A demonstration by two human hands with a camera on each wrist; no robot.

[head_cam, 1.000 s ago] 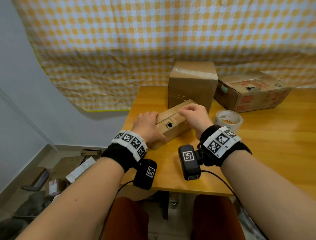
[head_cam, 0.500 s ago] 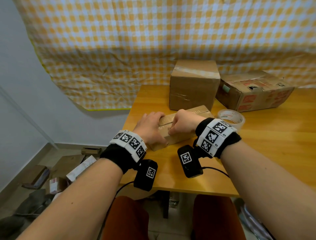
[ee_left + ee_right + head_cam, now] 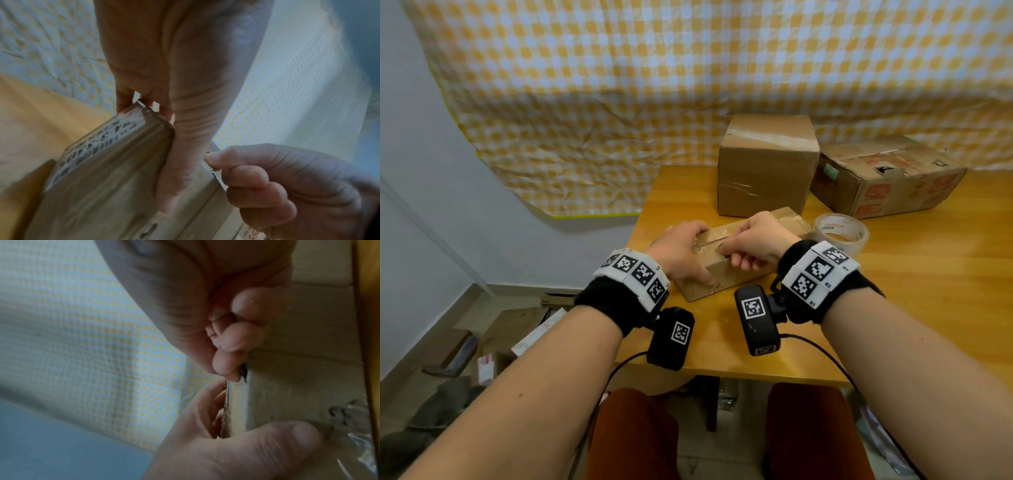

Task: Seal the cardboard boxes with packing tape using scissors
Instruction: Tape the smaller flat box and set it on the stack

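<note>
The small cardboard box [image 3: 726,260] is seen just below the centre of the head view, lying flat on the wooden table [image 3: 893,301], with the tape roll [image 3: 840,233] just to its right. It is gripped at its left end by the left hand [image 3: 681,253], while the right hand [image 3: 753,245], its fingers curled, is pressed onto the top seam.

In the left wrist view, the box [image 3: 115,186] is clasped at lower centre by the left hand [image 3: 180,91].

In the right wrist view, the flap edge appears pinched by the right hand [image 3: 222,331] at centre right. The box is judged light, stiff and slick where taped; its ends are best held.
</note>
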